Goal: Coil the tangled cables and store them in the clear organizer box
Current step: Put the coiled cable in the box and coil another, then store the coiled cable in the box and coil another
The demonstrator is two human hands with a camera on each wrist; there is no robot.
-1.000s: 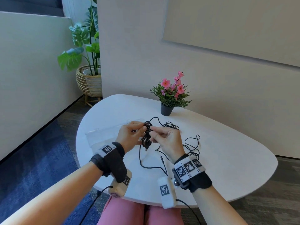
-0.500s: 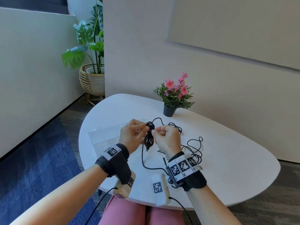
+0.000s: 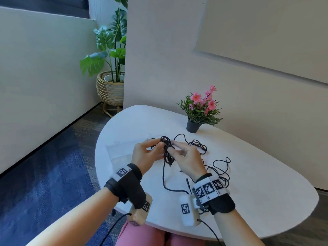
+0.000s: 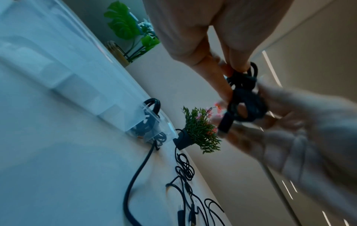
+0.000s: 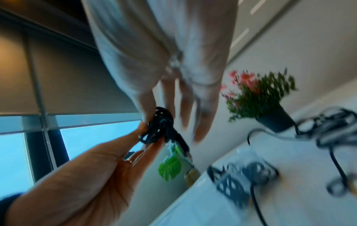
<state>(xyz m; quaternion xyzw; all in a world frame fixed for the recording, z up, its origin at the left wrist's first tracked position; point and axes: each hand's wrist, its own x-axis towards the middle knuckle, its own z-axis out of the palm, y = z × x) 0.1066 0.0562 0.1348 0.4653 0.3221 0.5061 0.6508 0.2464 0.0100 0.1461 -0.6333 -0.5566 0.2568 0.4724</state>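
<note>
Beyond the fingertips of both hands the white table point(image 3: 248, 183) lies bare up to the small flower pot point(image 3: 193, 126), which stands past the right hand's point(image 3: 188, 159) fingers against the wall. To the right of those fingers and back toward the wrist, loose black cable loops point(image 3: 220, 167) sprawl over the tabletop (they would snag a low sweep). Left of the left hand's point(image 3: 147, 157) fingers sits the clear organizer box point(image 3: 117, 153), with a coiled cable point(image 4: 148, 122) already in its far end.
</note>
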